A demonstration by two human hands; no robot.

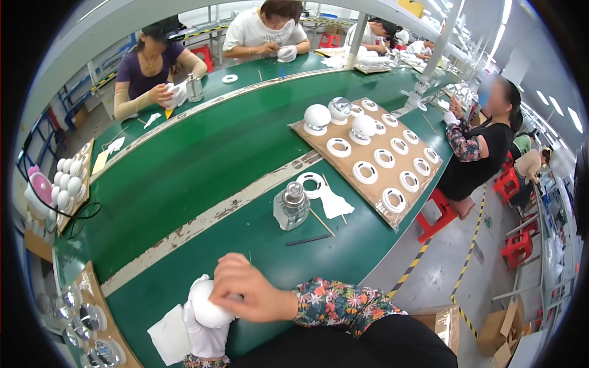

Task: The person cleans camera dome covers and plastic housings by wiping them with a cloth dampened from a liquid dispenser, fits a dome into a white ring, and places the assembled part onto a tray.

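At the front edge of the green table, my left hand, in a white glove, is closed around a smooth white ball. My bare right hand reaches over from the right, its fingers curled and pressed together against the ball's upper side. Whatever those fingertips may hold is hidden. A folded white cloth lies left of the gloved hand. Farther up the table stand a clear glass bottle, a white ring, a crumpled white cloth, a thin wooden stick and a dark flat strip.
A cardboard sheet at the right bears white rings and several balls on bases. Chrome balls sit on another board at lower left; white balls stand farther left. Co-workers sit across the table, and another person sits at right.
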